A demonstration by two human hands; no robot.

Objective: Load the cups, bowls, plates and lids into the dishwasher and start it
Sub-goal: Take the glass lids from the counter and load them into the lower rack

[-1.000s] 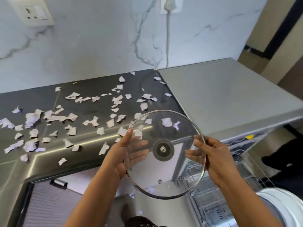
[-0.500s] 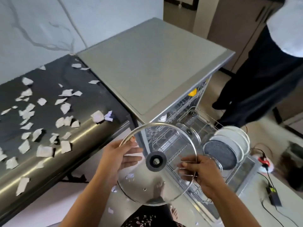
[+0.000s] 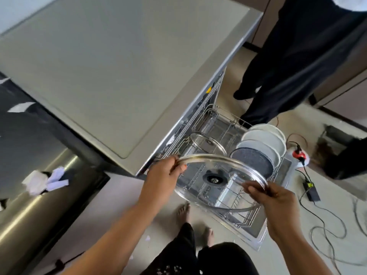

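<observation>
Silver wire dishwasher rack [image 3: 246, 222], pulled out right of centre, carrying 1 round glass lid [image 3: 207, 143] on edge at left, upright white plates [image 3: 266, 135] in a row at right, 1 grey speckled plate [image 3: 251, 161] nearest.

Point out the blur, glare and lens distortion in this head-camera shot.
Head view: motion blur smears the paper scraps on the counter at left; head view: glare streaks the counter's steel edge; head view: the glass lid, gripped by left hand and right hand, is sharper; head view: the wide-angle lens slightly bows the edges of the dishwasher.
</observation>
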